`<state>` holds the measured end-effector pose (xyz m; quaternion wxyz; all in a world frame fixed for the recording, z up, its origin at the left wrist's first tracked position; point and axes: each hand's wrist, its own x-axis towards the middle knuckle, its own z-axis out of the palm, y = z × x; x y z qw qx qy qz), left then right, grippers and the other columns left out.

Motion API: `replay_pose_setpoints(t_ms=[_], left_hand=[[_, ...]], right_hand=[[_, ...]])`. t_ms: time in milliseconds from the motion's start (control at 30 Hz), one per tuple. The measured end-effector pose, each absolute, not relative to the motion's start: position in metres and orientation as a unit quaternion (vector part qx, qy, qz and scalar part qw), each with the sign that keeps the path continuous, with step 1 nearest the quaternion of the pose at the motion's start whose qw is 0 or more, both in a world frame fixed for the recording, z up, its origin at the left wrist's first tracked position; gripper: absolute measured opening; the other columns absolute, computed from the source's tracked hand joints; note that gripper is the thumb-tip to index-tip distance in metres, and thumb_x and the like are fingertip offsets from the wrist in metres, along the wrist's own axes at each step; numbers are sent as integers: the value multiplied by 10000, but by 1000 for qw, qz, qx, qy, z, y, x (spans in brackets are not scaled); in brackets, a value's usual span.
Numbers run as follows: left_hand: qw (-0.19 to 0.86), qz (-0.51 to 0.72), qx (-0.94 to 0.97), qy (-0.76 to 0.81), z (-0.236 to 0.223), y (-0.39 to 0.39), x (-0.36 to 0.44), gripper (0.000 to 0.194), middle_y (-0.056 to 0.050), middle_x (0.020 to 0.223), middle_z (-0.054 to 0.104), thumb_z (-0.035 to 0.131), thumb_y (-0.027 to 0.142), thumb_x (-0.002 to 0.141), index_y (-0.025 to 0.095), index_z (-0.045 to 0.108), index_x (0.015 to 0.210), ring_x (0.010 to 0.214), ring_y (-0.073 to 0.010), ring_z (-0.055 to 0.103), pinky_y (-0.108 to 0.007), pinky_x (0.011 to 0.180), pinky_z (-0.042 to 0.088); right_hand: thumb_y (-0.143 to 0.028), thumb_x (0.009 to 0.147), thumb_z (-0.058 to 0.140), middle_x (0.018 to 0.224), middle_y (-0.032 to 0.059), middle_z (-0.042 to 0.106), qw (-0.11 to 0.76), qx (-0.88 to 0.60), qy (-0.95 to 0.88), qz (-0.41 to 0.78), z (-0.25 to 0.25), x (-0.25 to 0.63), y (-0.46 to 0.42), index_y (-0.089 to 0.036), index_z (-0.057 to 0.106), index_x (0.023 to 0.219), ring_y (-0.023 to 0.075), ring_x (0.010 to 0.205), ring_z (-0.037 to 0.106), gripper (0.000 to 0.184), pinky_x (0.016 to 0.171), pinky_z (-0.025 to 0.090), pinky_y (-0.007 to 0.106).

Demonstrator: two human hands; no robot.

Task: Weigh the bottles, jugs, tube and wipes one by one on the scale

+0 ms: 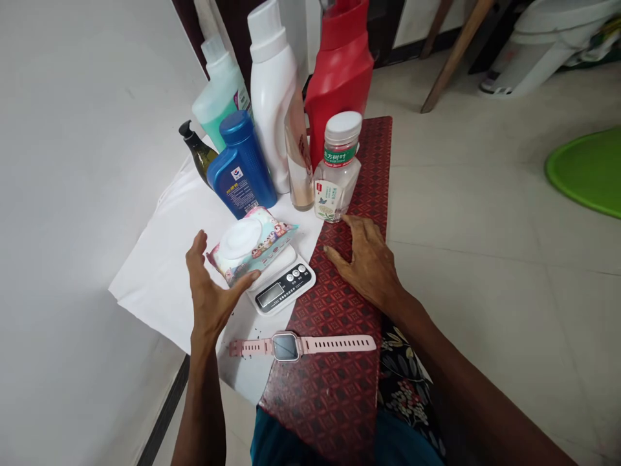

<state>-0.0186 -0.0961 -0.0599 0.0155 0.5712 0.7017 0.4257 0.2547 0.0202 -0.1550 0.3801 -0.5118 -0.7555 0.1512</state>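
Wipes pack (pixel 252 249), flat with a white lid, lies on top of the small kitchen scale (pixel 281 285). The left hand (pixel 211 294) stands open beside the scale, its thumb tip touching the pack's near edge, or seeming to; nothing is gripped. On the scale's other side, the right hand (pixel 366 259) rests flat with fingers spread on the red patterned board (pixel 339 375), holding nothing. Behind the scale stand a blue bottle (pixel 242 165) and a clear white-capped bottle (pixel 337 168). A pink watch (pixel 301 345) lies nearer than the scale.
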Motion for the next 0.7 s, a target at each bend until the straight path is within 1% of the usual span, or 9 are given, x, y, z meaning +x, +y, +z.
replay_pose_setpoints(t_ms=[100,167,233,300,367,467,533,600,700], left_hand=[[11,389,573,721,-56,-81,-9,797,-161,1379,678,921,565,756,216,614,1404,1293,-353,659,-546,1082,569],[20,395,545,739,-56,-77,-10,688,-122,1218,727,914,581,746,202,675,1268,1132,-315,699,-492,970,600],[44,427,500,753,-55,-80,-16,669,-93,1130,741,917,596,720,200,695,1211,1018,-279,704,-432,870,602],[56,465,443,764,-53,-87,-29,664,-67,1063,740,904,599,720,197,698,1207,932,-245,691,-376,785,582],[19,489,393,778,-48,-93,-48,695,-49,1022,724,901,606,698,188,693,1213,872,-220,659,-349,740,557],[-72,475,360,800,-36,-92,-83,731,-40,1010,702,894,623,658,182,687,1204,850,-214,613,-360,751,541],[-105,454,356,810,-32,-81,-104,713,-48,1015,696,885,623,649,183,684,1172,853,-222,598,-384,787,541],[-114,437,361,816,-32,-65,-121,676,-58,1019,689,884,605,639,186,674,1126,861,-232,591,-408,837,540],[-101,415,376,823,-40,-46,-138,625,-63,1016,668,878,570,626,195,645,1069,869,-236,579,-423,891,526]], right_hand=[[-397,976,609,1424,224,633,385,-507,-756,153,-154,254,20,-157,488,1522,407,1350,599,608,1167,504,644],[-388,977,606,1423,229,630,387,-502,-758,151,-154,254,20,-148,501,1508,407,1345,600,593,1168,502,644],[-379,977,606,1424,225,628,391,-500,-758,149,-155,255,20,-152,513,1495,406,1339,602,573,1155,512,645],[-370,976,611,1424,221,630,397,-498,-757,147,-156,254,20,-157,517,1489,406,1337,603,564,1139,525,646],[-365,974,618,1427,218,632,403,-496,-755,143,-157,254,20,-167,516,1489,405,1336,606,562,1132,531,650],[-368,970,628,1431,210,638,408,-497,-754,135,-158,253,20,-179,522,1483,403,1334,612,556,1126,538,650],[-372,971,628,1416,211,645,407,-501,-753,129,-159,253,20,-174,532,1471,402,1316,623,547,1111,551,640],[-385,977,623,1398,211,652,404,-502,-754,125,-160,253,21,-171,539,1466,399,1289,634,540,1097,561,633],[-416,987,613,1385,208,656,399,-501,-758,118,-161,254,22,-182,541,1471,403,1267,640,542,1084,563,637]])
